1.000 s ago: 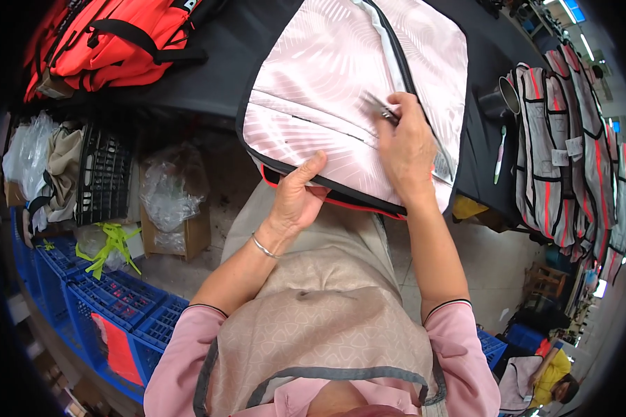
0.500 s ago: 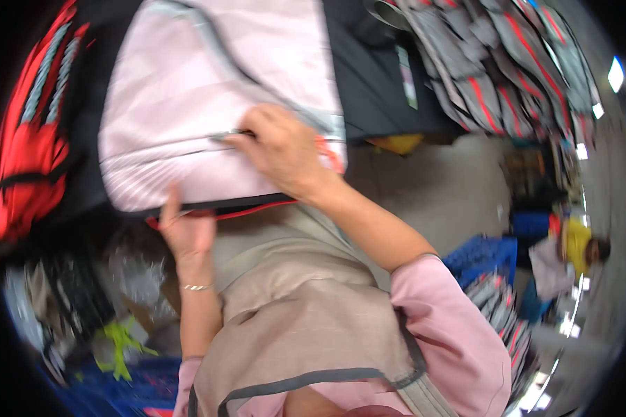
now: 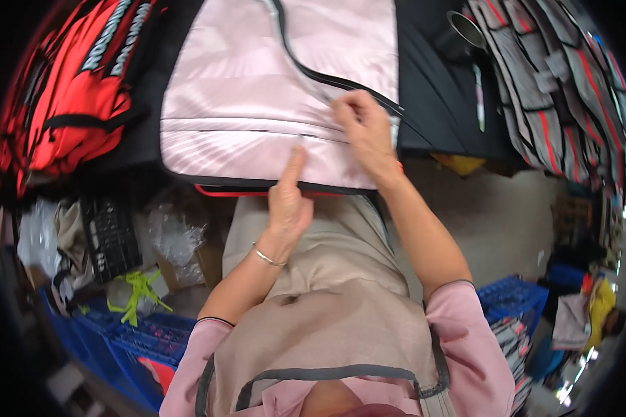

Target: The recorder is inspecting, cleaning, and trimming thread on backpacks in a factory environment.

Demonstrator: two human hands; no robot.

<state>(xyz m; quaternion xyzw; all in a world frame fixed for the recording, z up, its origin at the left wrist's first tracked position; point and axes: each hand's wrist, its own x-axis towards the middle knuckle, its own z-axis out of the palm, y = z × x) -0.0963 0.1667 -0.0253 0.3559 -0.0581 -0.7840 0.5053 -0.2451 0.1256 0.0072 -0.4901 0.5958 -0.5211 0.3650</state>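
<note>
Two hands are all we have on the work, so we start with them. Nearest us, our left hand [image 3: 289, 201] is loosely curled with the forefinger stretched out, its tip pressing the near hem of the pale pink bag panel [image 3: 257, 97]; it grasps nothing. A thin bracelet [image 3: 268, 257] sits on that wrist. Just beyond and to the right, our right hand [image 3: 365, 128] lies on the panel with the fingertips bunched at the dark zipper line [image 3: 327, 80]; we cannot tell whether they pinch the slider or only press the fabric.

The panel lies flat on the dark tabletop [image 3: 431, 104], its near edge with red piping [image 3: 236, 190] hanging just over the tabletop's rim, touching our apron [image 3: 327, 292].

We judge the risks so: with only one fingertip anchoring the hem, a pull along the zipper could drag the slick panel sideways or bunch it, and the fabric could catch in the zipper teeth. Because the near edge overhangs, a slip could send the piece down toward the blue crates [image 3: 118, 340] at the near left.

Farther right, a metal cup [image 3: 466, 31] and a pen-like tool [image 3: 478, 97] lie on the tabletop near the panel; a sudden tug could knock them. Far left rests a red bag [image 3: 69, 90], far right a stack of grey-and-red pieces [image 3: 556, 90].
</note>
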